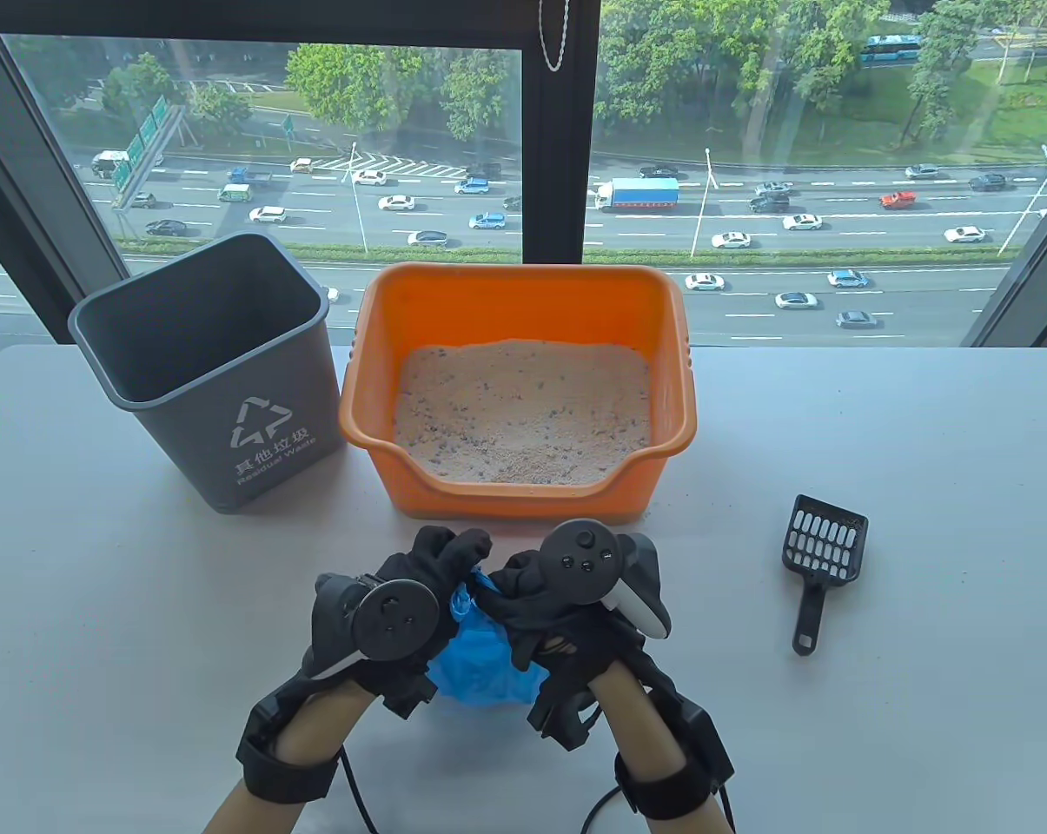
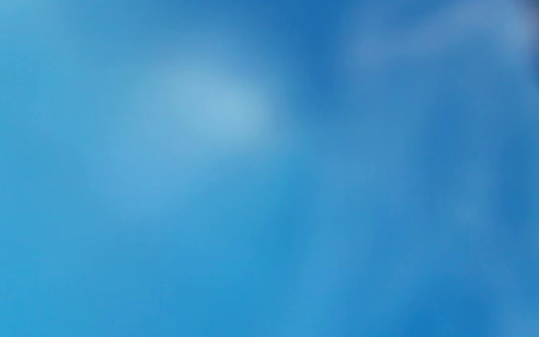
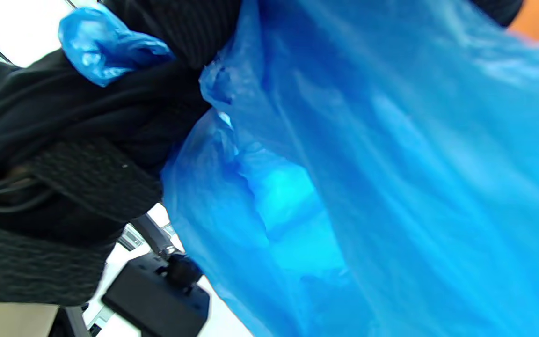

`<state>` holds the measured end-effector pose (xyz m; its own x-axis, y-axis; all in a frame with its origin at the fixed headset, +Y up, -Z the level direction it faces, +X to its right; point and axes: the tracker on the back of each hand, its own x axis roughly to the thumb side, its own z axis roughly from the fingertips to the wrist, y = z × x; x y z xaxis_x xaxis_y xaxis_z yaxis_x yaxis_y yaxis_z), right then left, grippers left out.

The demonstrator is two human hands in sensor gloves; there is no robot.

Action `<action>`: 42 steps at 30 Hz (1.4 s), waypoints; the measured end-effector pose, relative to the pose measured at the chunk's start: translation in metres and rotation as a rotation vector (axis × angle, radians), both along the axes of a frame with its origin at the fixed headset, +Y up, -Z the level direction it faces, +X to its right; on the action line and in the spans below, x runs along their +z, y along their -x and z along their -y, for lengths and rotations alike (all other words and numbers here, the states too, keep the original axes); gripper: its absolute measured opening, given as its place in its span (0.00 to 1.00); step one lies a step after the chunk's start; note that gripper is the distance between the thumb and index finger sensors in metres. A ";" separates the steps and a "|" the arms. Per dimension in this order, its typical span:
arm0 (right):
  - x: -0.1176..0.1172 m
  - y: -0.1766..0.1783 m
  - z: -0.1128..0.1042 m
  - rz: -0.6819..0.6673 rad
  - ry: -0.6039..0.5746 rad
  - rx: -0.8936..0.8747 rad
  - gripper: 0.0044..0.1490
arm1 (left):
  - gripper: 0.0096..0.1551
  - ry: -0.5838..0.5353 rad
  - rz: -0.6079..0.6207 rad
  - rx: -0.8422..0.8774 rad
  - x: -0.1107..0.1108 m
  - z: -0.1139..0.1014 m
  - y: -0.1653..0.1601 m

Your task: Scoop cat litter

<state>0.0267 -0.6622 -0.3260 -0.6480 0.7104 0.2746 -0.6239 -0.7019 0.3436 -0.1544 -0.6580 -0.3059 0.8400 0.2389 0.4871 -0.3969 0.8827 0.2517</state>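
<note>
A thin, limp, slippery blue bag (image 1: 480, 665) at six o'clock is gripped by left hand (image 1: 419, 591) and right hand (image 1: 558, 608) fingers closed on its bunched top edge, judged the best hold.

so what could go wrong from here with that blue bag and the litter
1. Both hands, left hand and right hand, hold the thin blue bag bunched; pulling it apart could tear it.
2. The grey bin looks unlined, so scooped litter may go in bare.
3. The scoop lies apart on the right, and neither hand is free to take it.
</note>
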 end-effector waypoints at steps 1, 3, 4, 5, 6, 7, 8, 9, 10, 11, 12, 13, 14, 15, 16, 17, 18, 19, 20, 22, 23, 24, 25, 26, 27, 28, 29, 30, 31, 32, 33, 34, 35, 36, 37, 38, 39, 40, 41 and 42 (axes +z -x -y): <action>0.000 0.000 0.001 -0.015 0.021 -0.013 0.22 | 0.29 -0.009 -0.014 0.001 0.000 0.002 -0.001; -0.002 0.000 0.004 -0.039 0.045 -0.041 0.22 | 0.30 -0.008 -0.013 0.005 0.000 0.006 -0.003; -0.002 0.000 0.005 -0.045 0.056 -0.047 0.22 | 0.31 -0.016 -0.012 0.026 0.000 0.008 -0.003; -0.003 0.000 0.005 -0.052 0.063 -0.051 0.22 | 0.30 -0.020 -0.011 0.048 0.000 0.009 -0.003; -0.004 -0.002 0.006 -0.057 0.084 -0.063 0.24 | 0.30 -0.025 -0.007 0.083 -0.002 0.011 0.000; -0.005 -0.005 0.008 -0.064 0.112 -0.085 0.29 | 0.32 -0.005 -0.007 0.122 -0.005 0.012 0.005; -0.005 -0.008 0.009 -0.073 0.124 -0.105 0.41 | 0.35 0.023 0.009 0.156 -0.007 0.012 0.007; -0.007 -0.010 0.010 -0.099 0.142 -0.166 0.48 | 0.38 0.059 0.030 0.204 -0.009 0.012 0.010; -0.008 -0.012 0.012 -0.099 0.163 -0.237 0.52 | 0.39 0.085 0.033 0.238 -0.010 0.011 0.013; -0.008 -0.013 0.013 -0.085 0.170 -0.292 0.54 | 0.41 0.092 0.039 0.249 -0.011 0.011 0.014; -0.009 -0.014 0.015 -0.032 0.167 -0.372 0.52 | 0.42 0.091 0.058 0.251 -0.011 0.010 0.015; -0.010 -0.015 0.016 -0.004 0.153 -0.431 0.50 | 0.44 0.097 0.071 0.247 -0.011 0.009 0.014; -0.011 -0.016 0.016 0.022 0.147 -0.489 0.47 | 0.45 0.098 0.082 0.234 -0.010 0.009 0.013; -0.011 -0.016 0.016 0.032 0.152 -0.506 0.41 | 0.45 0.092 0.086 0.228 -0.009 0.009 0.011; -0.011 -0.016 0.015 0.031 0.152 -0.484 0.34 | 0.46 0.081 0.095 0.222 -0.008 0.009 0.009; -0.011 -0.017 0.014 0.035 0.132 -0.458 0.28 | 0.45 0.074 0.107 0.218 -0.006 0.009 0.007; -0.011 -0.020 0.012 0.070 0.087 -0.417 0.24 | 0.46 0.061 0.124 0.205 -0.004 0.007 0.005; -0.011 -0.022 0.011 0.096 0.070 -0.405 0.22 | 0.43 0.049 0.128 0.191 -0.002 0.006 0.004; -0.011 -0.025 0.009 0.140 0.053 -0.401 0.21 | 0.39 0.022 0.156 0.172 0.001 0.003 0.003; -0.011 -0.031 0.009 0.185 0.035 -0.393 0.21 | 0.36 -0.029 0.207 0.198 0.006 -0.003 0.005; -0.011 -0.033 0.010 0.214 0.026 -0.400 0.21 | 0.33 -0.055 0.238 0.238 0.009 -0.006 0.006; -0.012 -0.034 0.012 0.226 0.023 -0.412 0.21 | 0.26 -0.074 0.235 0.280 0.011 -0.009 0.006; -0.012 -0.035 0.013 0.222 0.030 -0.423 0.21 | 0.23 -0.079 0.199 0.281 0.012 -0.012 0.006; -0.011 -0.035 0.014 0.232 0.030 -0.428 0.21 | 0.21 -0.076 0.167 0.260 0.012 -0.013 0.008; -0.010 -0.034 0.016 0.256 0.016 -0.432 0.21 | 0.21 -0.107 0.109 0.265 0.014 -0.014 0.010; -0.010 -0.034 0.016 0.272 0.009 -0.434 0.21 | 0.21 -0.151 0.070 0.277 0.014 -0.013 0.012; -0.007 -0.035 0.016 0.327 0.002 -0.449 0.20 | 0.21 -0.171 0.033 0.266 0.012 -0.011 0.014; -0.004 -0.035 0.017 0.398 -0.018 -0.456 0.20 | 0.21 -0.133 0.000 0.242 0.009 -0.007 0.015; -0.002 -0.035 0.017 0.432 -0.036 -0.452 0.20 | 0.21 -0.116 -0.013 0.231 0.007 -0.005 0.016; 0.000 -0.036 0.017 0.486 -0.076 -0.419 0.20 | 0.22 -0.106 -0.039 0.235 0.004 -0.002 0.018; 0.001 -0.038 0.016 0.524 -0.113 -0.383 0.20 | 0.22 -0.081 -0.051 0.227 0.000 0.000 0.019; 0.002 -0.040 0.016 0.561 -0.149 -0.325 0.19 | 0.22 -0.028 -0.070 0.214 -0.004 0.002 0.021; 0.003 -0.042 0.017 0.585 -0.187 -0.230 0.19 | 0.22 0.046 -0.094 0.207 -0.008 0.004 0.023; 0.004 -0.044 0.019 0.592 -0.215 -0.127 0.19 | 0.22 0.127 -0.105 0.194 -0.013 0.006 0.025; 0.005 -0.045 0.021 0.612 -0.226 -0.057 0.19 | 0.22 0.194 -0.123 0.173 -0.017 0.008 0.027; 0.005 -0.049 0.028 0.634 -0.227 0.039 0.19 | 0.22 0.265 -0.145 0.149 -0.022 0.010 0.032; 0.006 -0.051 0.035 0.643 -0.206 0.103 0.19 | 0.22 0.302 -0.162 0.132 -0.027 0.013 0.036; 0.007 -0.056 0.045 0.666 -0.160 0.158 0.19 | 0.22 0.359 -0.197 0.107 -0.033 0.018 0.041; 0.006 -0.060 0.050 0.698 -0.140 0.180 0.19 | 0.22 0.399 -0.219 0.077 -0.037 0.022 0.045; 0.003 -0.066 0.056 0.733 -0.126 0.222 0.19 | 0.21 0.427 -0.241 0.051 -0.041 0.028 0.050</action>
